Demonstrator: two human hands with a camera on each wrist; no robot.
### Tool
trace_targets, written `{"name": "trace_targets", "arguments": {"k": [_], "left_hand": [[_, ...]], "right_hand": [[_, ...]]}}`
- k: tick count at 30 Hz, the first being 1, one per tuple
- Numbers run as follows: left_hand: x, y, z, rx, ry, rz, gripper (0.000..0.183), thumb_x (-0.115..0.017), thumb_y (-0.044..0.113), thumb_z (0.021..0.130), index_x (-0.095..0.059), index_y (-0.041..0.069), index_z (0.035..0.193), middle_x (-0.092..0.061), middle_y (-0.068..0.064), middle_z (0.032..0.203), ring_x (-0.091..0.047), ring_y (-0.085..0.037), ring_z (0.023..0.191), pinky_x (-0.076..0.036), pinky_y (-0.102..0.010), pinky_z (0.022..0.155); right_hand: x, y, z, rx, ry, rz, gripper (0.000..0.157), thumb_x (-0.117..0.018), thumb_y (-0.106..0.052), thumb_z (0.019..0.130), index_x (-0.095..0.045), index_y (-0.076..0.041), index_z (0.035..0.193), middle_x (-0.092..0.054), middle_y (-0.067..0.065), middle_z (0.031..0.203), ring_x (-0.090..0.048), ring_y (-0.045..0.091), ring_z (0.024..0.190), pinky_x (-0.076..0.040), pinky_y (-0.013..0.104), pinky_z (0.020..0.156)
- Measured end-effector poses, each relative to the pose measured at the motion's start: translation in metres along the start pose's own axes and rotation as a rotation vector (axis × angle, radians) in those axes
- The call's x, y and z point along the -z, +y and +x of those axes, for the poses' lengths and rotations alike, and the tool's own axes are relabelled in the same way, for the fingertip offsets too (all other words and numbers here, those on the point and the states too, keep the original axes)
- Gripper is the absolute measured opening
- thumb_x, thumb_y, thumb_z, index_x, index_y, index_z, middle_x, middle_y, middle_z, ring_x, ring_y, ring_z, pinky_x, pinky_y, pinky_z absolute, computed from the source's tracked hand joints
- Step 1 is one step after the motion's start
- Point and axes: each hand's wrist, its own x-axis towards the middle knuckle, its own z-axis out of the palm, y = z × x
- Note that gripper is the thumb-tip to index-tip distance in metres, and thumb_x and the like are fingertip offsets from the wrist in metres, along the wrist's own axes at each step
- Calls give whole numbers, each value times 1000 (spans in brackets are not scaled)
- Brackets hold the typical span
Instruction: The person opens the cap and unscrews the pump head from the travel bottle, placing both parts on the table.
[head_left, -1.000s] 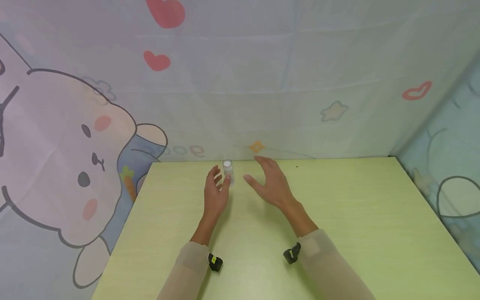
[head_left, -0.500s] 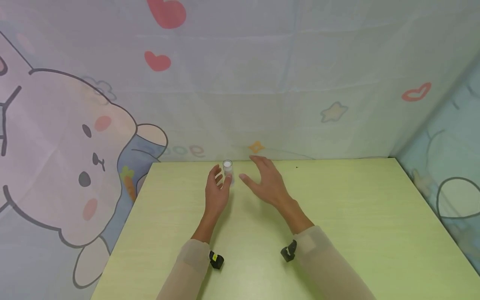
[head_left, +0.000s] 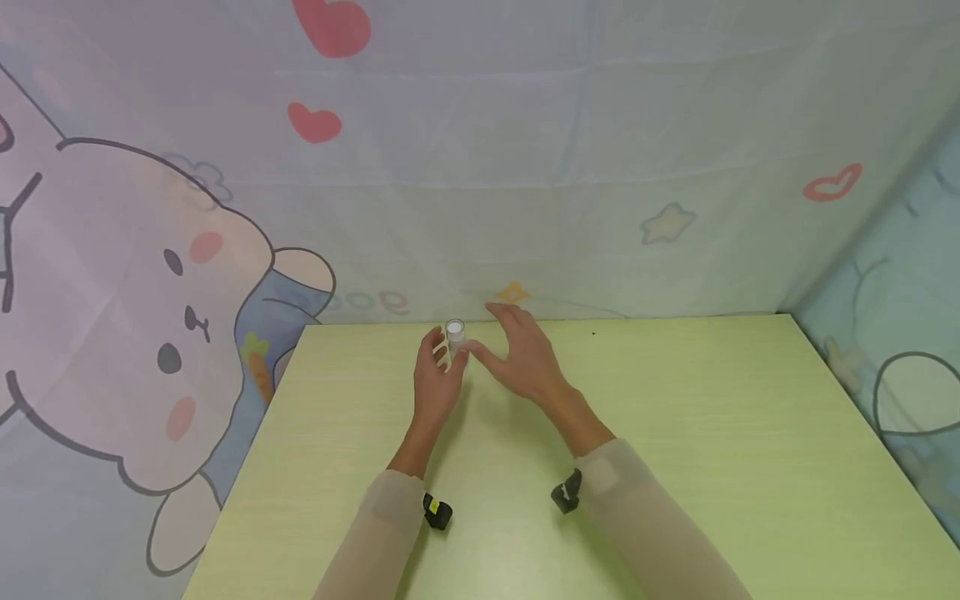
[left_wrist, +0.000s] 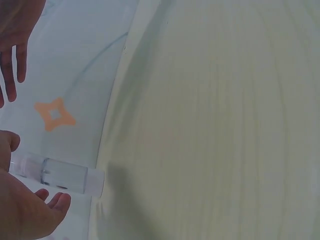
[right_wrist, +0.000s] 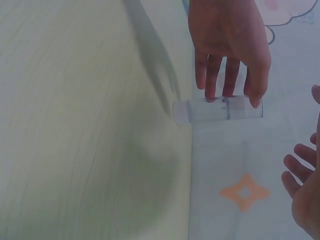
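Note:
A small clear cylindrical bottle [head_left: 455,329] stands upright near the table's back edge. Its top is clear with white inside, and its lower end [right_wrist: 182,113] is whitish. Beside it is my left hand [head_left: 435,386], thumb in front and relaxed fingers to the left; the right wrist view shows the fingertips overlapping the bottle's side, though firm contact cannot be told. My right hand [head_left: 525,358] hovers to the right of the bottle with spread fingers, its thumb tip by the left thumb. Nothing lies in its palm.
The pale yellow-green table [head_left: 712,433] ends against a printed cloth backdrop [head_left: 480,167], which also runs down the right side. Black wrist cameras sit on the left sleeve [head_left: 382,508] and the right sleeve [head_left: 630,483].
My right hand has moved left toward the bottle, bringing its thumb up to the left thumb. The left hand has shifted slightly right; the bottle stays in place.

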Motion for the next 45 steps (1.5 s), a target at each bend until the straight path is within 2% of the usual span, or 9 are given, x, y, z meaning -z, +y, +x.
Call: {"name": "trace_targets", "arguments": {"k": [4,9,18,30,45], "left_hand": [[-1,-1,4,3,10,9,67,-70,30,105,-38,11,160,-46,-15,157,-48,-39,144,-45,-53,116],[-2,-3,6,17,16,20,67,-71,26,104,-39,6,159,-48,-19,155,-50,-40,142,-45,-56,115],[-2,-5,9,42,20,9,63,-72,25,104,-42,7,156,-51,-19,151,-54,-39,139,-46,-55,114],[-5,-10,14,34,3,37,60,-70,22,105,-41,7,156,-52,-19,150,-55,-40,139,-47,-56,114],[-5,-8,11,10,-22,96,52,-67,17,106,-47,4,151,-55,-21,146,-57,-41,136,-48,-58,112]], "right_hand": [[-3,0,4,10,18,15,71,-70,-53,100,-53,-9,154,-54,10,154,-49,32,143,-45,56,114],[-7,-2,8,7,-9,37,69,-69,-51,100,-54,-9,153,-55,10,154,-49,31,144,-44,54,115],[-14,-10,19,1,-27,91,66,-77,-41,96,-57,-9,151,-58,10,150,-50,32,143,-45,53,115],[-30,-7,26,20,-57,52,63,-80,-31,95,-58,-6,148,-60,12,148,-53,32,140,-46,51,115],[-46,1,26,1,-90,37,51,-77,-25,101,-61,-7,145,-62,12,143,-60,33,132,-50,49,111]]}}
